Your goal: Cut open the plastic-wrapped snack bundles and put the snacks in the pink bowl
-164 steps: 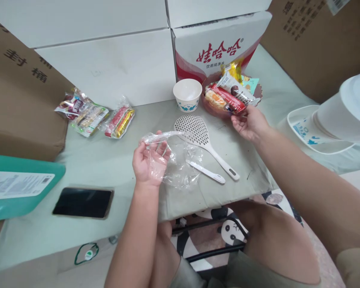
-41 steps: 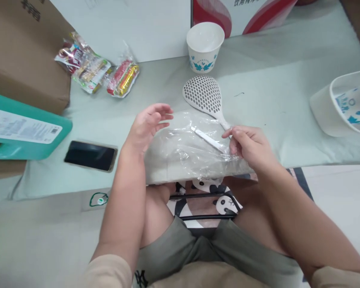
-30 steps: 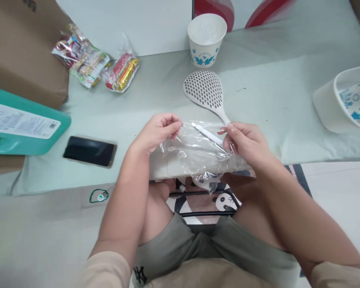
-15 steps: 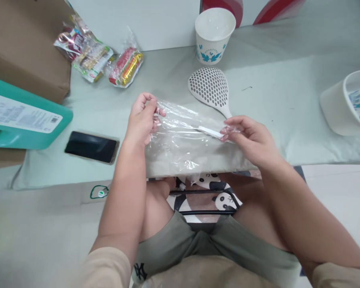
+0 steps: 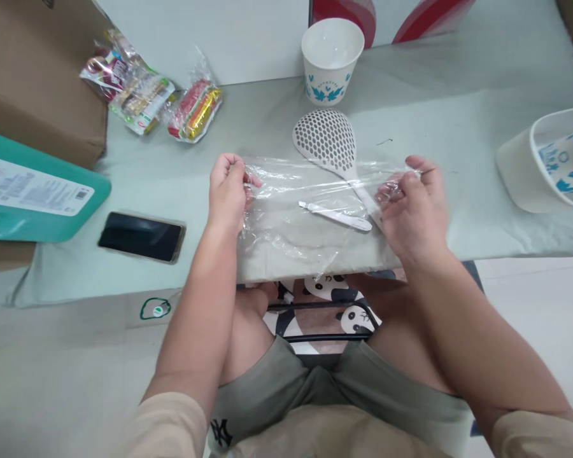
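Note:
A sheet of clear plastic film [image 5: 279,181], perhaps a bag, is stretched between my two hands above the front of the cloth-covered table. My left hand [image 5: 228,194] pinches its left end, fingers curled. At the other end, my right hand [image 5: 416,207] has thumb and fingers closed on the film. Through the plastic I see a slim white tool [image 5: 337,217] with a narrow tip; whether the film touches it I cannot tell. A pale grey skimmer [image 5: 328,141] with a perforated head lies behind, its handle running under the film toward my right hand.
A white paper cup [image 5: 332,70] with blue leaves stands at the back. To the right is a white bin [image 5: 518,168]. On the left are a phone [image 5: 142,236], a green jug [image 5: 88,203], a cardboard box [image 5: 42,83] and wrapped snacks [image 5: 195,111].
My right hand has moved right and slightly away from me, drawing the film wider. The white tool now shows at full length, clear of my right fingers. My left hand has barely moved.

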A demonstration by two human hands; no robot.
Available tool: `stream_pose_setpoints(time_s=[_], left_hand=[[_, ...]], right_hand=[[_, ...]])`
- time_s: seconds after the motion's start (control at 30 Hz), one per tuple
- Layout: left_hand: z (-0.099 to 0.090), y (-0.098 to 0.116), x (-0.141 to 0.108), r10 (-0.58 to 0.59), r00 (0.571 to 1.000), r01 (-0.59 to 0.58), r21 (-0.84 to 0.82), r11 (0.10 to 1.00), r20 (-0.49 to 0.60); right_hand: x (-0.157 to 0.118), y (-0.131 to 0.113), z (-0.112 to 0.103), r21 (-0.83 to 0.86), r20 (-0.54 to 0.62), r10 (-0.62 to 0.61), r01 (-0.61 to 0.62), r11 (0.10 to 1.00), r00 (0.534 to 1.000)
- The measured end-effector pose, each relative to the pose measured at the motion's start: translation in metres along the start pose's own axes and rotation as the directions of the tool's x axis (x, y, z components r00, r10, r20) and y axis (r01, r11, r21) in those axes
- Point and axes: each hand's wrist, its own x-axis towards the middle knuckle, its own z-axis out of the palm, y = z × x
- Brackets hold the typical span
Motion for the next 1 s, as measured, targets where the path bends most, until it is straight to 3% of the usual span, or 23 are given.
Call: stream_pose_setpoints(time_s=[0.13,0.23,0.57,0.7,0.87,1.0], left_hand=[[0.012,0.003,-0.008,-0.046,0.998,0.043,-0.095,0.995,-0.032],[0.017,0.007,-0.013,-0.068,0.997,0.061,-0.15,0.987,-0.042],[0.009,0.007,-0.009,-0.021,0.994,-0.003,-0.212,0.977,-0.111],[0.008,0.008,-0.009,-0.047,0.992,0.023,-0.208,0.978,-0.115],[0.014,0.005,-0.015,-0.005,0.996,-0.014,-0.201,0.979,-0.093],[0.011,0.006,-0.014,0.01,0.995,-0.029,-0.186,0.982,-0.103]], right_hand=[[-0.01,-0.006,0.007,-0.077,0.15,0.043,-0.031,0.997,0.988],[-0.02,-0.013,0.011,-0.176,0.184,0.037,-0.004,0.984,0.982],[-0.015,-0.013,0.002,-0.264,0.1,0.043,-0.015,0.964,0.994],[-0.018,-0.016,0.007,-0.321,0.077,0.025,0.001,0.947,0.997],[-0.016,-0.005,0.015,-0.599,0.16,-0.177,0.238,0.764,0.971],[-0.012,-0.004,0.013,-0.682,0.231,-0.109,0.24,0.69,0.967]])
